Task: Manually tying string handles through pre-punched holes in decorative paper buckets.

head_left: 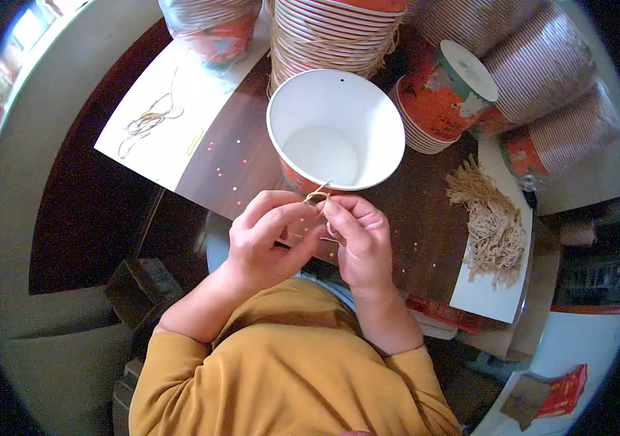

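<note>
While my fingers (pixel 343 220) pinch this looped tan cord (pixel 316 195) by the paper bucket (pixel 372 123), slackening could undo its loop.

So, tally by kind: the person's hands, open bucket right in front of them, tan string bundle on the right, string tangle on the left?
Hands (left hand, right hand): 2
Open bucket: 1
Tan string bundle: 1
String tangle: 1
Total: 5
</note>
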The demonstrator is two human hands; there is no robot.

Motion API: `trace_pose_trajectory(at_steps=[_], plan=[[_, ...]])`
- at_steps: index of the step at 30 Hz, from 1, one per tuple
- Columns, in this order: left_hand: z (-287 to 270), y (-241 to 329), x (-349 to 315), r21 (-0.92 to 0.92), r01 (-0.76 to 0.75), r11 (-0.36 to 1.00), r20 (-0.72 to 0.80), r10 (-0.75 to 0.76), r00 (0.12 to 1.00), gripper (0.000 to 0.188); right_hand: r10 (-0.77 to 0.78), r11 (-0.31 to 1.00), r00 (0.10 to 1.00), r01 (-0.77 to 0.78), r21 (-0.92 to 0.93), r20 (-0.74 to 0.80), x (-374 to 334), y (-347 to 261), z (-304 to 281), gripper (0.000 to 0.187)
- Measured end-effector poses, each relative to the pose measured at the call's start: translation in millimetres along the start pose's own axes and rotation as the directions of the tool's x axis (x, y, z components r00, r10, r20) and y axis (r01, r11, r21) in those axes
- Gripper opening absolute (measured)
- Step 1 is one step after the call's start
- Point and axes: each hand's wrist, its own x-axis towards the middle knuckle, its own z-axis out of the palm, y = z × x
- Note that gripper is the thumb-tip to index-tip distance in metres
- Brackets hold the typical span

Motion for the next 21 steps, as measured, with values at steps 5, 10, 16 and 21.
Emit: trace_pose_trajectory(at_steps=[5, 10, 16, 21], plan=[[2, -7, -2, 0.174, -0.148, 0.973, -0.048, 0.158, 0.986, 0.018, -0.012, 0.997, 1.000, 0.011, 0.074, 0.013, 1, 6, -1, 0.012], [-1, -6, -3, 0.120, -0.072, 0.990, 0.000, 0.073, 0.997, 0.016, 0.179, 0.914, 0.979, -0.202, 0.352, 0.097, 9, 9, -5, 0.013], [-5, -7, 0, -0.023, 0.060, 0.998, -0.008, -0.060, 0.998, 0.013, 0.247, 0.817, 0.959, -0.284, 0.502, 0.140, 8, 14, -3, 0.012], [-9, -11, 1, -0.035, 0.103, 0.994, 0.006, -0.103, 0.995, 0.012, 0.254, 0.835, 0.963, -0.265, 0.482, 0.090, 11, 15, -18, 0.011]])
